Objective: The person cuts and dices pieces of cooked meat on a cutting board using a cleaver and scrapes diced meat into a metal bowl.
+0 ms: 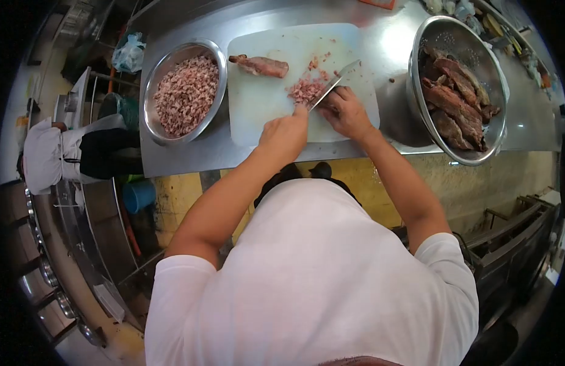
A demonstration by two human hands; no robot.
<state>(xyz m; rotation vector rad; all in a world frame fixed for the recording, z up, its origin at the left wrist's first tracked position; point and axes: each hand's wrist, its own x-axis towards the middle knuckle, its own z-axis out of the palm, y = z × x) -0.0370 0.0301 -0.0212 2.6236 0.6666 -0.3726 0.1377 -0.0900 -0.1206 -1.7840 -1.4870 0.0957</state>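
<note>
My left hand (285, 134) is closed around the handle of a knife (337, 82), whose blade slants up to the right over the white cutting board (252, 119). Just right of the blade is my right hand (348, 114), its fingers bent and pressed together; what they hold, if anything, is hidden. Finely chopped reddish meat (305, 90) lies against the blade's left side, with small bits scattered above. A longer uncut piece of meat (264, 66) rests at the board's upper left.
A steel bowl (222, 91) of chopped meat stands left of the board. To the right, a steel colander (416, 91) holds large dark meat pieces. Both stand on the metal table (392, 131). At far left is another person (44, 152) in white, near a blue bucket (139, 195).
</note>
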